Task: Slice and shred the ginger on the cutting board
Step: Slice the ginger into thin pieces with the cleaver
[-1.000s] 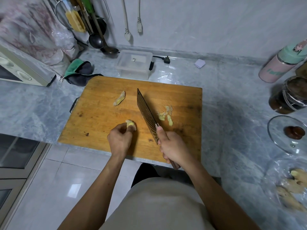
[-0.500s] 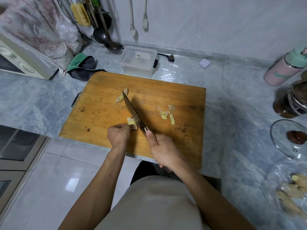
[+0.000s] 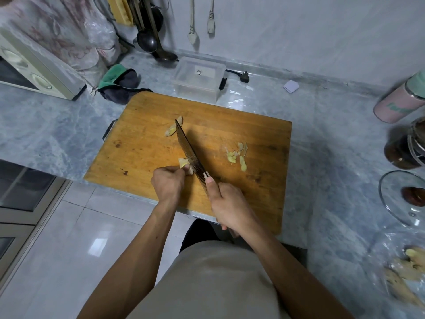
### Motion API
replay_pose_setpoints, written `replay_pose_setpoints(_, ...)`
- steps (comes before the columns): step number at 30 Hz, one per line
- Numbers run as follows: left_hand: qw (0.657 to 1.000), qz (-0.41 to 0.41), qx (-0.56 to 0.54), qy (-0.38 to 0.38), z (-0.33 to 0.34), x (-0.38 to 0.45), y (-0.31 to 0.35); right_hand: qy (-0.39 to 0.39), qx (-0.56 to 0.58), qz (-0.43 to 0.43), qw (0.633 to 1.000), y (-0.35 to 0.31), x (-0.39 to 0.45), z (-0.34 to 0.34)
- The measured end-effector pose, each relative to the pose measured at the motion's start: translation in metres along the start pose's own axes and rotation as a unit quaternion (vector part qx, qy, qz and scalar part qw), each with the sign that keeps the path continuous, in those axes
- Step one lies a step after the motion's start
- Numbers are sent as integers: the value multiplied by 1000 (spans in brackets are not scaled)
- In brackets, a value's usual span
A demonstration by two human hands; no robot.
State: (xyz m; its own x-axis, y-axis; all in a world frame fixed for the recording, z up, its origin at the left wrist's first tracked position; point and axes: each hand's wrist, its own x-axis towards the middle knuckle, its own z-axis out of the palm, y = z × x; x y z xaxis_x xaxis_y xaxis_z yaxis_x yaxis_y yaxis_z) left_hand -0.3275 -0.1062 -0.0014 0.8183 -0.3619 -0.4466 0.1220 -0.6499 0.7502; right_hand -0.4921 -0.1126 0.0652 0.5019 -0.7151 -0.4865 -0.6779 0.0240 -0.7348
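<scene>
A wooden cutting board [image 3: 147, 143] lies on the grey marble counter. My left hand [image 3: 167, 184] pinches a small ginger piece [image 3: 184, 162] near the board's front edge. My right hand [image 3: 226, 204] grips the handle of a dark cleaver [image 3: 189, 150], forefinger along its spine. The blade stands on edge right against the held ginger, tip pointing away. A second ginger chunk [image 3: 173, 128] lies beside the blade tip. Several thin ginger slices [image 3: 238, 154] lie to the right of the blade.
A clear plastic box [image 3: 199, 77] stands just behind the board, a green and grey cloth [image 3: 119, 82] at its back left. A toaster oven [image 3: 34, 67] is far left. A pink bottle [image 3: 400, 102], a dark jar [image 3: 407, 146], a glass lid [image 3: 404, 196] and bagged ginger [image 3: 404, 272] line the right.
The cleaver swung left from beside the slices to the ginger in my left hand and now sits against it. My left hand stayed on the piece.
</scene>
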Motion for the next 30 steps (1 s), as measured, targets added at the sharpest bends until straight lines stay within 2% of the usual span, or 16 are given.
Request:
replay_pose_setpoints(9,999,41,28,3,1,-2,1,-9,-7,-8,1000,-4,-2,0)
replay_pose_setpoints(18,999,20,35,-3,1,6,2,-6,6,-13,1000,-9,5,9)
replay_pose_setpoints(30,998,47,31,-3,2,1,2,-20,43,18,999,1,19,13)
